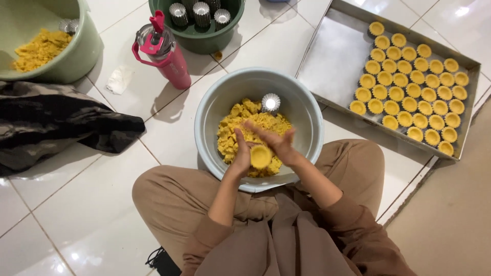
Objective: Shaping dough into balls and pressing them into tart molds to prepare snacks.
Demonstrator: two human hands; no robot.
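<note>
I sit cross-legged on a tiled floor over a pale blue bowl (307,117) holding crumbly yellow dough (235,130) and one empty fluted metal mould (270,102). My left hand (240,153) cups a small round dough-lined tart shell (261,156) above the bowl. My right hand (279,140) is just above and to the right of the shell, its fingers stretched flat across it and blurred.
A metal baking tray (332,61) at the right holds several rows of filled tart shells. A pink bottle (166,53), a dark green bowl of empty moulds (204,38), a light green bowl with dough (76,56) and a dark cloth (56,122) lie around.
</note>
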